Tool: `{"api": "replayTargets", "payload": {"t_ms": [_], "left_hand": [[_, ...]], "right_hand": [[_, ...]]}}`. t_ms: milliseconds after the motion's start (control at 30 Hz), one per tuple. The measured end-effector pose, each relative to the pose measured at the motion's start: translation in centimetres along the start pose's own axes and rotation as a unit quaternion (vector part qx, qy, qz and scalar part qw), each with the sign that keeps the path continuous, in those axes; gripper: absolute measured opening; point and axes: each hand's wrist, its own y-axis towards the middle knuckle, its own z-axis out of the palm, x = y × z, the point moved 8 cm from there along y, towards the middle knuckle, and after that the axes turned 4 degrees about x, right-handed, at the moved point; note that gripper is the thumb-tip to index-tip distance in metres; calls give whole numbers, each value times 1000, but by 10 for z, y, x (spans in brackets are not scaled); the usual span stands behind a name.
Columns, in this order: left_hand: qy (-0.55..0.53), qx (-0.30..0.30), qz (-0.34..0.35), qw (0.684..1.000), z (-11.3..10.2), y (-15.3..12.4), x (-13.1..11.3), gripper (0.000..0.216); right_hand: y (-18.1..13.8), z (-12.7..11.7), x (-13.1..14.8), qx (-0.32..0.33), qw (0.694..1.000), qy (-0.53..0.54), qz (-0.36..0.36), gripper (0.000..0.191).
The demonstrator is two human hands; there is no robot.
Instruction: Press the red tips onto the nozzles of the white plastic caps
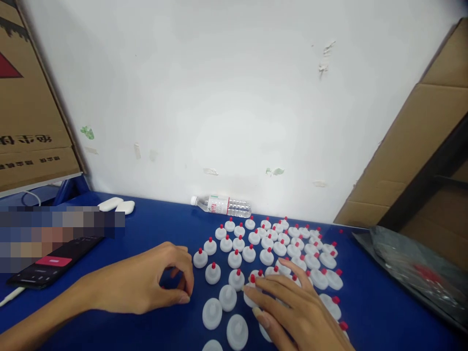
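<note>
Several white round caps (256,243) stand in rows on the blue table (153,234), most with a small red tip; a few near me, like one cap (212,313), have none. My left hand (146,282) rests on the table left of the caps, fingers curled in a pinch, with whatever is in it hidden. My right hand (292,307) lies over the near caps, fingertips by a red tip (252,279) on one cap.
A plastic water bottle (222,205) lies by the white wall. A phone (54,263) with a cable and a white earbud case (117,204) are at the left. Cardboard boxes (29,97) stand left and right; a dark plastic bag (420,268) lies at right.
</note>
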Motion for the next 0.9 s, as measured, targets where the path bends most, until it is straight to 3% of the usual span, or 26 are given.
{"api": "replayTargets", "payload": {"t_ms": [100, 367, 567, 900], "left_hand": [[-8, -6, -3, 1000, -3, -1, 2, 6], [-9, 72, -28, 997, -6, -12, 24, 12], [-6, 70, -41, 997, -2, -7, 31, 10], [-12, 60, -28, 998, 4, -2, 33, 8]], "right_hand": [[1, 2, 1, 2, 1000, 8, -4, 17], [-1, -7, 0, -29, 999, 9, -11, 12], [1, -10, 9, -39, 999, 9, -37, 8], [0, -6, 25, -32, 993, -14, -112, 16]]}}
